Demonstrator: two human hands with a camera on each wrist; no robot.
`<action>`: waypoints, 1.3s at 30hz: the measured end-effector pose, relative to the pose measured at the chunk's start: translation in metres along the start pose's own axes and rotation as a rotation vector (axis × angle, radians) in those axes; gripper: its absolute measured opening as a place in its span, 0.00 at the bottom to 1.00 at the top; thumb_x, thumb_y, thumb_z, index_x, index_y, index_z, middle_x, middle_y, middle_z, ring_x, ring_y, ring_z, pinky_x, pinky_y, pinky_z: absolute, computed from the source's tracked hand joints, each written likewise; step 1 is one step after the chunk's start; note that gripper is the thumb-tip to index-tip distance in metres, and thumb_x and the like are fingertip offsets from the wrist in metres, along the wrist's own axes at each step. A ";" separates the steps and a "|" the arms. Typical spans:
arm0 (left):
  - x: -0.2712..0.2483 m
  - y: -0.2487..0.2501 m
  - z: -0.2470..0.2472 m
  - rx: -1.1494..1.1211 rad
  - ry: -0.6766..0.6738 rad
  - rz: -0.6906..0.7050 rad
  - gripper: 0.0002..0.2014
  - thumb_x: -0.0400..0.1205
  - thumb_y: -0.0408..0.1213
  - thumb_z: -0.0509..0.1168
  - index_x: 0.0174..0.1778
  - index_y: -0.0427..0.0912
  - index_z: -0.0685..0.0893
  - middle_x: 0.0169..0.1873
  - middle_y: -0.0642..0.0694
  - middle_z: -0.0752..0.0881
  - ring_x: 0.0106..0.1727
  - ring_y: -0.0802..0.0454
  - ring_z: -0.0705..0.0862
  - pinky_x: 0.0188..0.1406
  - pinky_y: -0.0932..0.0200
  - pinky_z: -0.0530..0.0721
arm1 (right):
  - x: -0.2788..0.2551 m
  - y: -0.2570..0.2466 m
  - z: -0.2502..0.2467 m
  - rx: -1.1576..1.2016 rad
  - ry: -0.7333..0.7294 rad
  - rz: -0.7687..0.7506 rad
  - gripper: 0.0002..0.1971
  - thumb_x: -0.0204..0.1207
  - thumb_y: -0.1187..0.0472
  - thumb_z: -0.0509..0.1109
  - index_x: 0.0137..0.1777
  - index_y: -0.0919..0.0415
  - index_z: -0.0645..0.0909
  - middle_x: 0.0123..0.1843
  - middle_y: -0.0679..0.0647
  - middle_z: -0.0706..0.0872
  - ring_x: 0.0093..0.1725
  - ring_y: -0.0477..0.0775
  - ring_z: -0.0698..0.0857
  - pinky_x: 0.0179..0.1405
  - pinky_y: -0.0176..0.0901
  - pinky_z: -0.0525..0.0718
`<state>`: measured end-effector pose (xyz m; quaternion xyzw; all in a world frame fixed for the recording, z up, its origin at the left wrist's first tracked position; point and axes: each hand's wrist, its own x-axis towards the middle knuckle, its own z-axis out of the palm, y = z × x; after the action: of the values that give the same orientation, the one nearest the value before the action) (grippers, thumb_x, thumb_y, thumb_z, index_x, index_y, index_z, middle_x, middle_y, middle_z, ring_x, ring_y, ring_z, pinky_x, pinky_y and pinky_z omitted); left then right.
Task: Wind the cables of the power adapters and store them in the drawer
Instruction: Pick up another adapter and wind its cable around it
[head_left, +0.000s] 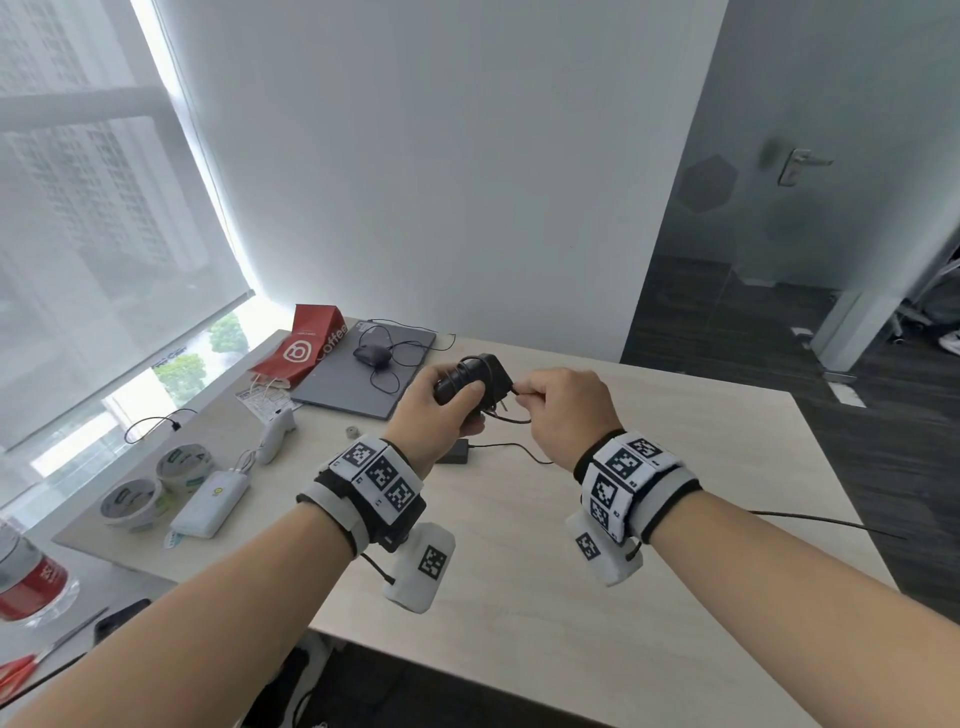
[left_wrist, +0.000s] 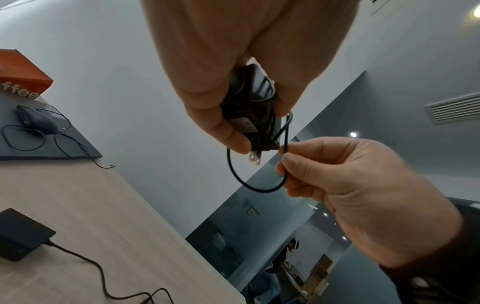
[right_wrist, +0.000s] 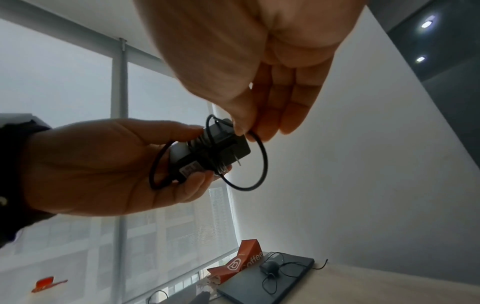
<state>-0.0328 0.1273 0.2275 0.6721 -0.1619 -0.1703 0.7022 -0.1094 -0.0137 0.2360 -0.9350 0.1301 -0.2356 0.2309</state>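
A black power adapter (head_left: 470, 382) with most of its cable wound round it is held above the table in my left hand (head_left: 441, 402). My right hand (head_left: 558, 405) pinches the loose end of that cable (head_left: 511, 420) just right of the adapter's prongs. In the left wrist view the adapter (left_wrist: 249, 107) shows its two metal prongs, and the cable (left_wrist: 249, 186) hangs in a small loop from my right hand (left_wrist: 285, 162). A second black adapter (head_left: 453, 451) lies on the table below my hands, its cable (head_left: 519, 447) unwound. No drawer is in view.
A closed laptop (head_left: 363, 374) with a wired mouse (head_left: 371, 356) on it and a red coffee bag (head_left: 306, 348) sit at the back. Tape rolls (head_left: 184, 467), a white power bank (head_left: 210, 501) and a bottle (head_left: 26, 577) are on the left.
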 end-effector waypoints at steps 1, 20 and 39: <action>-0.001 0.000 0.000 0.016 0.003 0.007 0.11 0.82 0.31 0.66 0.59 0.39 0.76 0.43 0.41 0.83 0.39 0.41 0.84 0.53 0.39 0.86 | 0.000 0.000 0.000 -0.023 -0.005 -0.020 0.07 0.77 0.61 0.70 0.49 0.54 0.90 0.43 0.54 0.91 0.47 0.60 0.86 0.46 0.45 0.81; 0.004 -0.016 -0.003 0.480 -0.036 0.203 0.17 0.76 0.40 0.72 0.60 0.47 0.78 0.43 0.47 0.87 0.41 0.45 0.89 0.44 0.49 0.89 | 0.003 -0.011 0.011 0.545 -0.166 0.192 0.22 0.69 0.66 0.77 0.63 0.51 0.84 0.33 0.47 0.82 0.41 0.63 0.88 0.46 0.59 0.90; 0.006 -0.034 -0.019 1.032 -0.412 0.247 0.19 0.78 0.40 0.69 0.65 0.48 0.77 0.49 0.46 0.87 0.46 0.47 0.83 0.46 0.56 0.79 | 0.012 -0.010 0.019 0.374 -0.100 0.158 0.06 0.73 0.65 0.75 0.38 0.56 0.82 0.35 0.47 0.83 0.35 0.44 0.79 0.38 0.30 0.76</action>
<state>-0.0200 0.1402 0.1930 0.8571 -0.4351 -0.1132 0.2516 -0.0886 -0.0020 0.2311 -0.8733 0.1457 -0.1902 0.4242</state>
